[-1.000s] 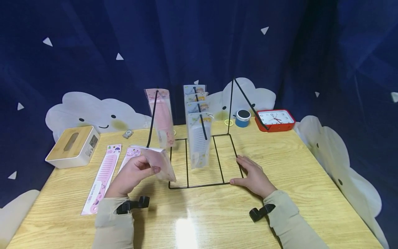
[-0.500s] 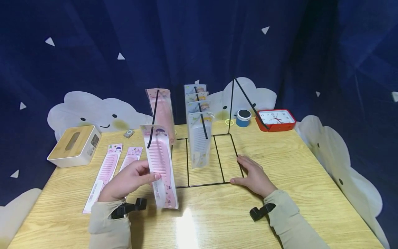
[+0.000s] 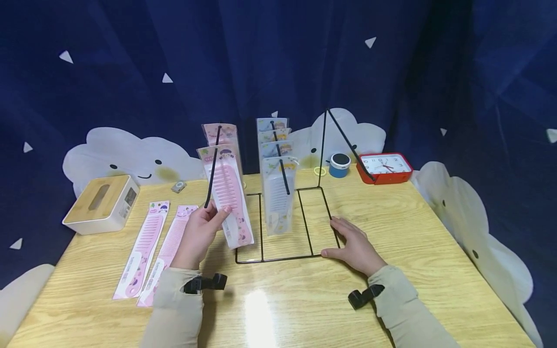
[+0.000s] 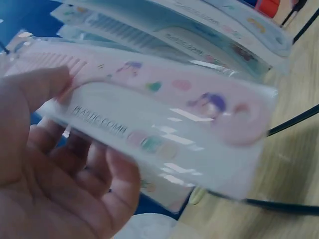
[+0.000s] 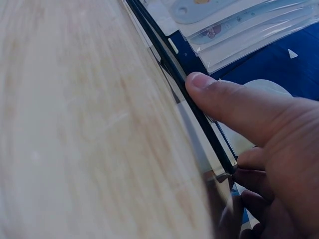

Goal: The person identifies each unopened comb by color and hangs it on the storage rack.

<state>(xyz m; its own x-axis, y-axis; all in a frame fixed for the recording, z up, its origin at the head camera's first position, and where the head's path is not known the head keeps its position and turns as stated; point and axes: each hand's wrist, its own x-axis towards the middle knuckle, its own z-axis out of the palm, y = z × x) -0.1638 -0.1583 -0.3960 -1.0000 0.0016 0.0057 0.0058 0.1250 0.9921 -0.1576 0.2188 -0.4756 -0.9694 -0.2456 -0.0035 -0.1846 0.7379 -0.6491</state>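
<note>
My left hand (image 3: 197, 237) pinches a packaged pink comb (image 3: 235, 203) by its left edge, thumb in front. The comb's card sits partway along the left peg of a black wire rack (image 3: 287, 259), with the peg's end sticking out in front. Behind it, mostly covered, hangs another packaged pink comb (image 3: 210, 129). Several packaged blue combs (image 3: 278, 200) hang on the middle peg; the right peg (image 3: 350, 145) is bare. My right hand (image 3: 357, 246) holds the rack's front right corner; in the right wrist view its thumb (image 5: 202, 80) presses the bar, fingers beyond it.
Two packaged pink combs, one wide-toothed (image 3: 145, 246) and one fine-toothed (image 3: 167, 251), lie on the table left of the rack. A tissue box (image 3: 102, 205) stands far left. Behind are a small silver clip device (image 3: 178, 187), a blue speaker (image 3: 339, 166) and a red clock (image 3: 385, 169).
The pink comb in my left hand swung upright, face towards me, then slid back and up along the left peg. My left hand moved forward with it. The right hand stayed at the rack's corner.
</note>
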